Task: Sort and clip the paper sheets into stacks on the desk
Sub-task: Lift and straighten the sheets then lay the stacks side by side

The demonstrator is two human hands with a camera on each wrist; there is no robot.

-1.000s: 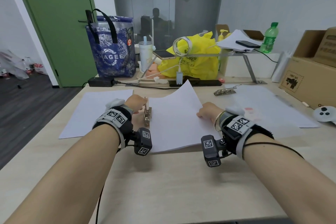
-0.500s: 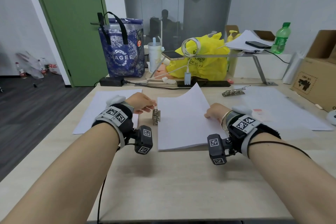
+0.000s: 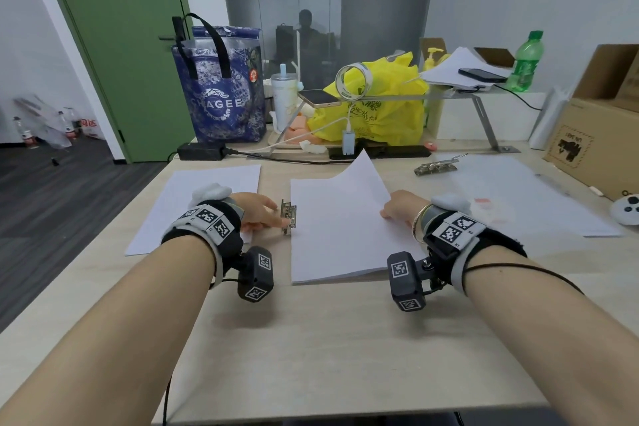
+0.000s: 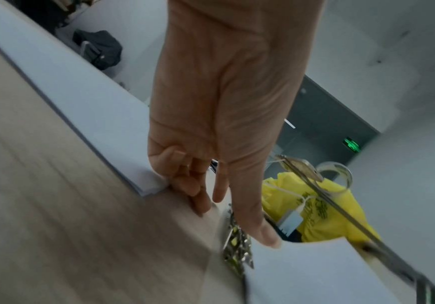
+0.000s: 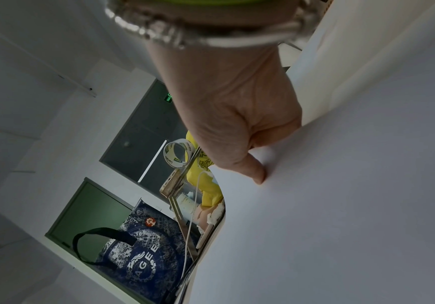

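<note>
A stack of white paper sheets (image 3: 339, 228) lies mid-desk, its far right corner curled upward. A metal clip (image 3: 288, 214) sits on the stack's left edge. My left hand (image 3: 273, 216) reaches to it. In the left wrist view the straight thumb (image 4: 265, 236) presses on the clip (image 4: 237, 248), and the other fingers rest on the desk. My right hand (image 3: 397, 207) pinches the right edge of the sheets (image 5: 341, 185), thumb (image 5: 258, 174) on top and fingers hidden beneath. A second paper stack (image 3: 193, 207) lies to the left.
Spare metal clips (image 3: 435, 168) lie at the back right, beside a large pale sheet (image 3: 518, 194). Cardboard boxes (image 3: 601, 135) and a white controller (image 3: 627, 209) line the right edge. A blue bag (image 3: 224, 93), yellow bag (image 3: 377, 107), metal shelf (image 3: 484, 121) and power adapter (image 3: 200, 150) crowd the back.
The clip stood upright in my left hand a second ago and now lies flat on the stack's edge. The left hand drew back briefly, then returned. My right hand kept its hold.
</note>
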